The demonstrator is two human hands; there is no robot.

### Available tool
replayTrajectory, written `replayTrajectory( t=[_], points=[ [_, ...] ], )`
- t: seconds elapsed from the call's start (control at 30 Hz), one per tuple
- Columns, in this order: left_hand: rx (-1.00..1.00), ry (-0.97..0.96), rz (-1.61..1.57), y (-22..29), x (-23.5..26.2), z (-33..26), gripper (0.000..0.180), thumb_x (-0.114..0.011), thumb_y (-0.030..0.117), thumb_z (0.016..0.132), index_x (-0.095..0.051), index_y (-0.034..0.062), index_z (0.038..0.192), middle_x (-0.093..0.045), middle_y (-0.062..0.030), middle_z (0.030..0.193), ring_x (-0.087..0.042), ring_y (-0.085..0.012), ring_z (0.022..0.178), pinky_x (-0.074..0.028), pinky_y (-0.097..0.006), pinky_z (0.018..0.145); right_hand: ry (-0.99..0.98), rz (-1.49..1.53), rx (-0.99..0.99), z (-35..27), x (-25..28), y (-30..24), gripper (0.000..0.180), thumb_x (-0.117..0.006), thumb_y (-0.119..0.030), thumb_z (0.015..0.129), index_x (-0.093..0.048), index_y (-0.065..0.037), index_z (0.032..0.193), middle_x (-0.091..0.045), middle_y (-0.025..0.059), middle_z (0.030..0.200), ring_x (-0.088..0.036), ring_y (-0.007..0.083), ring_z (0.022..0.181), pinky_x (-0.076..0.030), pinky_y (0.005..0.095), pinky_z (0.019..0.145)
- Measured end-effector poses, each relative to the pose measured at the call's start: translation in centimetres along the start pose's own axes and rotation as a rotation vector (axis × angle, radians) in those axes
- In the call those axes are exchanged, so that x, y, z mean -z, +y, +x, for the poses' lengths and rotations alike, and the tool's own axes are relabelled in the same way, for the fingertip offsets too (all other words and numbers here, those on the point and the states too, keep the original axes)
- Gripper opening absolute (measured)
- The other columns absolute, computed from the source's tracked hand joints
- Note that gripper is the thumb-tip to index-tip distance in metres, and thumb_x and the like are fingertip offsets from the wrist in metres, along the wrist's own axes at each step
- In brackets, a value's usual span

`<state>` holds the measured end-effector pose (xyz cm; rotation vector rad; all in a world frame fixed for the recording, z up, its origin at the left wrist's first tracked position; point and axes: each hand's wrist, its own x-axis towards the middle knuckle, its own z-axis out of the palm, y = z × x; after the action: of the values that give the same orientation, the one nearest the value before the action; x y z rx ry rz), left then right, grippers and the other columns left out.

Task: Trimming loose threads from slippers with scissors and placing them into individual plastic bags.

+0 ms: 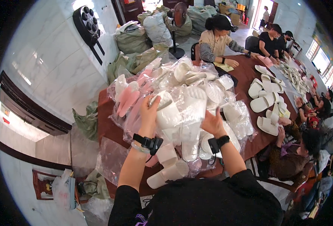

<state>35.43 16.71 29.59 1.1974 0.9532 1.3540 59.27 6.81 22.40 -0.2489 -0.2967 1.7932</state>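
So, starting by the left edge of the brown tabletop [107, 130], there are pink slippers [127, 101] in the heap. Next, the person's left hand [149, 113] has its fingers curled round the side of a white slipper [168, 116], over the near-left part of the tabletop. Looks like light, bendy foam, so hard to break; sole edge or strap seems the best grab. Beside it is a clear bag [193, 107] with white slippers inside, probably slick and crinkly, so pinch through to the sole. The right hand [213, 123] is loosely bent at its side; can't tell if it's gripping film.
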Motion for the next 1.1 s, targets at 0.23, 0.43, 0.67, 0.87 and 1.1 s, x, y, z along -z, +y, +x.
replayTrajectory(
  t=[0.23,0.43,0.67,0.87,1.1],
  points=[
    [-0.065,-0.004,0.114,0.6,0.4,1.2,0.020,-0.064,0.009,0.082,-0.057,0.0010,0.098,-0.056,-0.0010,0.087,-0.050,-0.0085,0.077,-0.041,-0.022,0.069,0.271,-0.850,0.304,1.9,3.7,0.8,0.045,-0.066,-0.008,0.081,-0.045,-0.004,0.120,-0.060,0.0075,0.106,-0.056,0.0138,0.098,-0.044,0.0239,0.083],
    [-0.096,-0.227,0.119,8.1,-1.0,2.4,0.016,-0.064,0.007,0.082,-0.053,0.0021,0.093,-0.051,0.0011,0.082,-0.049,-0.0065,0.071,-0.040,-0.020,0.061,0.113,-1.084,0.369,4.0,-0.4,-4.4,0.066,-0.062,-0.007,0.083,-0.026,-0.003,0.138,-0.052,0.0082,0.120,-0.050,0.0161,0.109,-0.040,0.0287,0.092],
    [-0.630,-0.071,0.690,12.7,-0.7,3.1,0.016,-0.063,0.011,0.083,-0.051,0.0066,0.092,-0.049,0.0026,0.077,-0.048,-0.0062,0.073,-0.039,-0.021,0.062,0.213,-1.112,0.842,9.4,-7.4,-6.9,0.020,-0.062,-0.014,0.086,-0.064,0.004,0.095,-0.064,0.0021,0.086,-0.058,0.0081,0.081,-0.044,0.0206,0.074],
    [-0.155,0.052,0.547,15.4,6.7,3.3,0.016,-0.064,0.013,0.084,-0.060,0.0044,0.097,-0.054,0.0016,0.077,-0.051,-0.0070,0.065,-0.042,-0.022,0.053,-0.070,-1.162,0.834,15.3,-15.2,-5.4,0.022,-0.062,-0.009,0.086,-0.060,0.003,0.104,-0.064,0.0039,0.087,-0.060,0.0125,0.082,-0.047,0.0239,0.074],
    [-0.255,0.400,0.197,17.6,24.6,-1.6,0.017,-0.064,0.015,0.084,-0.062,0.0020,0.094,-0.046,0.0032,0.065,-0.038,-0.0044,0.049,-0.040,-0.022,0.044,-0.474,-1.818,0.737,15.7,-20.4,3.8,0.069,-0.067,-0.023,0.080,-0.029,-0.009,0.135,-0.051,0.0119,0.111,-0.057,0.0169,0.088,-0.048,0.0276,0.074]
  ],
)
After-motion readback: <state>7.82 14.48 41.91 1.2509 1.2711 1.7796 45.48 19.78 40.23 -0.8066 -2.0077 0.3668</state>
